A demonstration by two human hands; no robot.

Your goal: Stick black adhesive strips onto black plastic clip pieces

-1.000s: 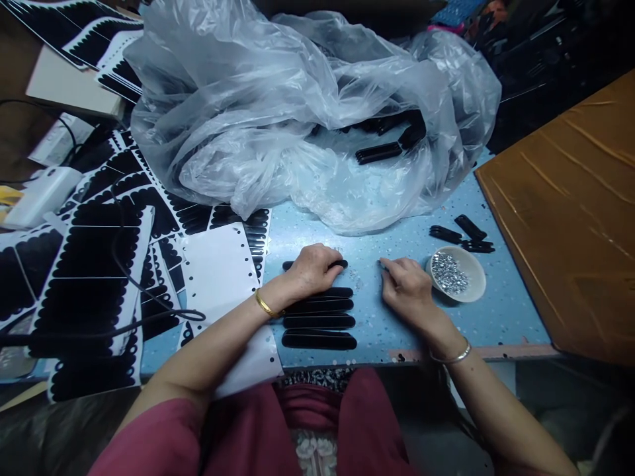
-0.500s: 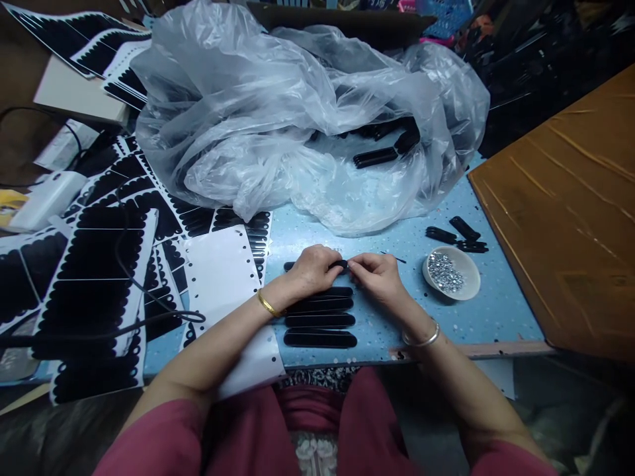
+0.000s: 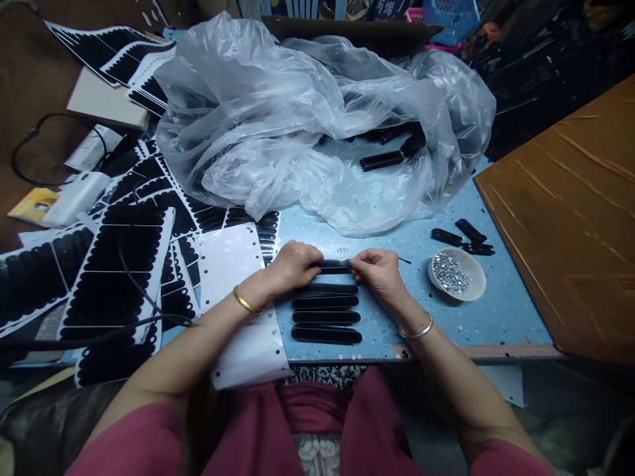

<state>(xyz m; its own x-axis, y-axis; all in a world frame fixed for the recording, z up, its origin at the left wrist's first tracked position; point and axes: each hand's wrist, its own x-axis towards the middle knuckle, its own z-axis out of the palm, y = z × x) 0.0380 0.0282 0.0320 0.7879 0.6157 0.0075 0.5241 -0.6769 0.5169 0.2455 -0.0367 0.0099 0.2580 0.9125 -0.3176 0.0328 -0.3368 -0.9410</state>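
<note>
A black strip (image 3: 335,266) with a shiny top lies level between my hands, just above or on the blue tabletop. My left hand (image 3: 296,266) is closed around its left end, fingers and thumb together. At the opposite end, my right hand (image 3: 378,268) pinches the strip between thumb and fingertips. Directly below it, several similar black strips with rounded ends (image 3: 326,334) lie in a stacked row toward the table's front edge. A thin dark stick-like tool (image 3: 404,260) shows just right of my right hand.
A white bowl (image 3: 476,281) of small shiny pieces (image 3: 450,272) stands to the right, with small black bundles (image 3: 470,231) behind it. Crumpled clear plastic (image 3: 307,119) covers the back. Black scalloped sheets (image 3: 114,271), white paper (image 3: 243,297) and a cable (image 3: 149,318) fill the left. Brown cardboard (image 3: 570,225) borders the right.
My hands have moved apart, the left one sliding leftward, so more of the strip's middle shows between them. The whole view has shifted slightly.
</note>
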